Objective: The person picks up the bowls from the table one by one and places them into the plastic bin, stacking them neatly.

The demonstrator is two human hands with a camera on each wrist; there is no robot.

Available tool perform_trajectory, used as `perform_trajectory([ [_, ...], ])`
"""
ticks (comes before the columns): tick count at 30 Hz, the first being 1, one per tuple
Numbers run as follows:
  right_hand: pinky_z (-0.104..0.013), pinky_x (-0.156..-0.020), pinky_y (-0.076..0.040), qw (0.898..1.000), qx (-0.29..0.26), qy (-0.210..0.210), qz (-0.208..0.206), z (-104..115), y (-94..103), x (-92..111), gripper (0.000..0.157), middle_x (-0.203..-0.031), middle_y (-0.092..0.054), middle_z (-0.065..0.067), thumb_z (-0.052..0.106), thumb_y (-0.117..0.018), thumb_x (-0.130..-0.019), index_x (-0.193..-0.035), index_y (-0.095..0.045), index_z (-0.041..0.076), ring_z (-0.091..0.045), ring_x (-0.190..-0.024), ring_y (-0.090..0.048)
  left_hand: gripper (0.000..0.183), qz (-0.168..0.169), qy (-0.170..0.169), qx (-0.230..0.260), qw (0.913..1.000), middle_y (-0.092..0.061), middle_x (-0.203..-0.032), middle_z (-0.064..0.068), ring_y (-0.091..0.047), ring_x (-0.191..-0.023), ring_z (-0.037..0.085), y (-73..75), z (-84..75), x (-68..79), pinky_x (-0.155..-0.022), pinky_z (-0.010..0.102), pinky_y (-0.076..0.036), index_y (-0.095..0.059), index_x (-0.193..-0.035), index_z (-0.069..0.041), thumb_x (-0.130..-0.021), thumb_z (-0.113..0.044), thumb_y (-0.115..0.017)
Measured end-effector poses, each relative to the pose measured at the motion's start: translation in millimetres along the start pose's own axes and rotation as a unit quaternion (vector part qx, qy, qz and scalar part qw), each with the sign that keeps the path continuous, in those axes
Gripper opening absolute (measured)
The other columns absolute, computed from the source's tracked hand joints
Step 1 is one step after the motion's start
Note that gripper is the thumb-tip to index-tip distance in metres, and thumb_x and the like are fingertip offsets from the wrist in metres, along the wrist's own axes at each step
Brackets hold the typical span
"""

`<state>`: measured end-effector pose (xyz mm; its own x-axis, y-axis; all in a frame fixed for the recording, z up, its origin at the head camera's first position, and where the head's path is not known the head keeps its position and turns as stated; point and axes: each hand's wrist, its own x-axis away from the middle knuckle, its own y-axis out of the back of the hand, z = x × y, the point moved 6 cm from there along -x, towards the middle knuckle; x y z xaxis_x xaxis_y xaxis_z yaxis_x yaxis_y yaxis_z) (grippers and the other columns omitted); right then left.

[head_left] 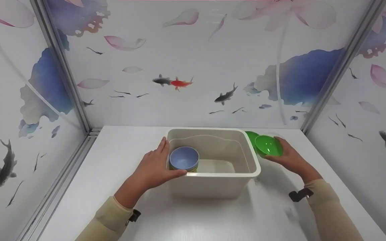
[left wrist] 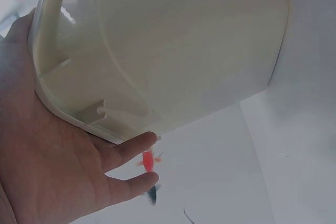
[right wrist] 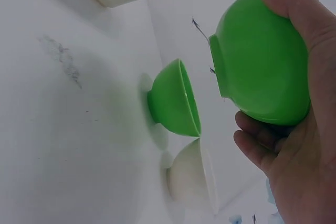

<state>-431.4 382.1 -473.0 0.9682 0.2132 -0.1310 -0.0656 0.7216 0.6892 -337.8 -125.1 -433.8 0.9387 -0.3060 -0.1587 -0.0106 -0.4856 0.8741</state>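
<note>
A beige plastic tub (head_left: 209, 185) stands on the table in the head view. My left hand (head_left: 151, 167) rests against its front left corner, the thumb lying along the front rim and the fingers extended by the left side. In the left wrist view, this hand's palm (left wrist: 58, 166) touches the tub wall (left wrist: 184, 40). Inside the tub, a blue bowl (head_left: 184, 158) sits stacked on a yellowish one. My right hand (head_left: 292, 159) grips a green bowl (head_left: 269, 146), held raised just right of the tub. Below it, a second green bowl (right wrist: 173, 100) stands on the table.
Beside the second green bowl, a whitish bowl (right wrist: 190, 177) stands on the white table (head_left: 206, 217). Patterned wall panels with metal frame posts (head_left: 62, 67) enclose the table at the back and both sides.
</note>
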Motion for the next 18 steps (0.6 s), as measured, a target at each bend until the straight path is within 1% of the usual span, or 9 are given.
perform_trajectory([
  [6,-0.057,-0.110,-0.047,1.000,0.016,0.008,-0.001,16,9.3,3,0.106,-0.162,-0.043,-0.032,0.038,-0.086,-0.098,-0.170,-0.023,-0.007,-0.045,-0.138,-0.052,0.139,0.001,-0.001,-0.001,1.0000,-0.013,-0.184,0.017,-0.040,-0.157,0.049,-0.9,1.2,0.0,-0.127,0.065,-0.032,-0.021,-0.175,-0.001,-0.082,-0.095,-0.064],
  [11,-0.057,-0.109,-0.048,1.000,0.024,0.011,0.003,28,15.2,4,0.106,-0.162,-0.044,-0.032,0.039,-0.085,-0.098,-0.170,-0.023,-0.007,-0.044,-0.137,-0.053,0.136,-0.003,-0.002,0.000,1.0000,-0.014,-0.184,0.017,-0.041,-0.157,0.049,-1.2,1.9,-0.5,-0.127,0.065,-0.032,-0.022,-0.175,-0.001,-0.084,-0.090,-0.068],
  [16,-0.059,-0.110,-0.047,0.999,0.024,0.020,0.006,37,21.5,4,0.104,-0.162,-0.044,-0.033,0.037,-0.084,-0.099,-0.171,-0.023,-0.007,-0.045,-0.137,-0.053,0.133,-0.005,0.000,0.001,1.0000,-0.015,-0.184,0.018,-0.042,-0.156,0.049,-1.6,2.0,-0.8,-0.126,0.064,-0.033,-0.022,-0.175,0.000,-0.086,-0.085,-0.072],
  [18,-0.060,-0.110,-0.045,1.000,0.019,0.022,0.007,40,24.1,4,0.103,-0.162,-0.043,-0.033,0.035,-0.083,-0.099,-0.171,-0.022,-0.007,-0.046,-0.138,-0.052,0.134,-0.004,0.000,-0.003,1.0000,-0.015,-0.184,0.017,-0.042,-0.156,0.049,-1.1,1.4,-1.0,-0.126,0.064,-0.034,-0.022,-0.175,0.000,-0.085,-0.087,-0.072],
])
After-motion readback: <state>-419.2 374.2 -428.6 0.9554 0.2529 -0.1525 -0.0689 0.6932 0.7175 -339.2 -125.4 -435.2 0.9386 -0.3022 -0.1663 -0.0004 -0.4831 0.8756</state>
